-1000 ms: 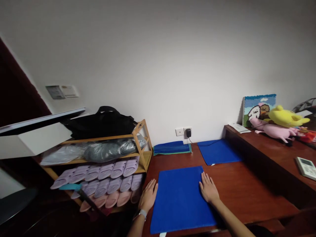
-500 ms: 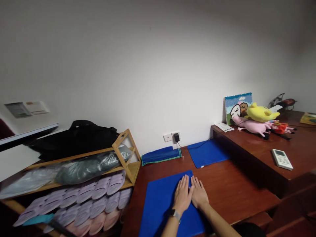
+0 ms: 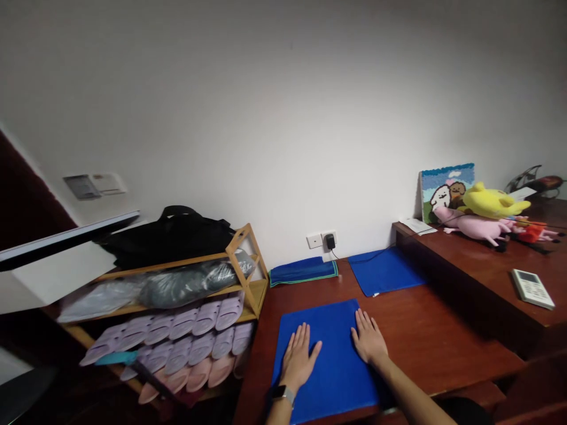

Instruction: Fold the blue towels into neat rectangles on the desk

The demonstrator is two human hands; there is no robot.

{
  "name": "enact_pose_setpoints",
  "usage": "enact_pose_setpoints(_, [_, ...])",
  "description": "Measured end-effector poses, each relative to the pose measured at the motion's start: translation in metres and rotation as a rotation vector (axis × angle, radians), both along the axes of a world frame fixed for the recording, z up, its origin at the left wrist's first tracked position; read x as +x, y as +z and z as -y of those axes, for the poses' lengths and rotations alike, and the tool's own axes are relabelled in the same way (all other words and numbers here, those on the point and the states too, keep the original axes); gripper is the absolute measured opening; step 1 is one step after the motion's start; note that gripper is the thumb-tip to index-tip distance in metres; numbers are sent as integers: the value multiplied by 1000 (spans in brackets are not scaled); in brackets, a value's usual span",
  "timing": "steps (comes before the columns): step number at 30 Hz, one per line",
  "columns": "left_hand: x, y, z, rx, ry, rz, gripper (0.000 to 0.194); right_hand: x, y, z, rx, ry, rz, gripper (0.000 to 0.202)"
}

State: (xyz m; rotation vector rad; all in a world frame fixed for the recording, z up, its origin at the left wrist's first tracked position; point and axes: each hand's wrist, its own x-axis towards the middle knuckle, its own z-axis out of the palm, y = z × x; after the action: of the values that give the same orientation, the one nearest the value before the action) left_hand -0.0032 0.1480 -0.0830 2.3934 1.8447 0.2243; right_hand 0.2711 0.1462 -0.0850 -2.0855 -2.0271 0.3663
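A blue cloth [image 3: 330, 336] lies spread flat on the reddish-brown wooden desk [image 3: 425, 342]. My left hand [image 3: 300, 357] rests palm down on its left part, fingers straight and the thumb apart. At the cloth's right edge my right hand [image 3: 368, 337] also lies palm down, its fingers stretched out and holding nothing. Behind it, against the wall, are a folded blue cloth with green edging [image 3: 303, 271] and another flat blue cloth [image 3: 386, 271] with a small white tag.
Left of the desk stands a wooden rack [image 3: 250, 295] with rows of slippers [image 3: 204, 319] and a black bag [image 3: 172, 239] on top. A raised desk section on the right holds plush toys [image 3: 491, 203] and a white remote control [image 3: 533, 289]. A black plug [image 3: 330, 241] sits in the wall socket.
My hands, side by side near the cloth's middle before, have moved apart, the left to its left part and the right to its right edge. The view has shifted a little left.
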Motion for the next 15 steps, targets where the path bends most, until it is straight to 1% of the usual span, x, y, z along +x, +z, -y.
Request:
enact_pose_setpoints(2, [-33,-2,2,4,101,-7,89,0,-3,-1,6,3,13,72])
enact_pose_setpoints(3, [-46,-3,3,8,143,-8,89,0,-4,-1,6,2,22,72])
enact_pose_setpoints(5, [-63,-3,7,19,195,-2,89,0,-4,-2,3,-6,37,72])
enact_pose_setpoints(7, [-68,-1,9,22,207,2,89,-1,0,-3,-16,-15,37,72])
enact_pose_setpoints(10, [-64,2,11,13,203,4,90,-2,7,2,-44,-20,22,71])
enact_pose_setpoints(12, [-62,2,11,9,204,6,89,-3,9,11,-33,-22,14,70])
enact_pose_setpoints(15, [-64,-3,9,20,208,16,87,-3,4,30,23,-10,7,71])
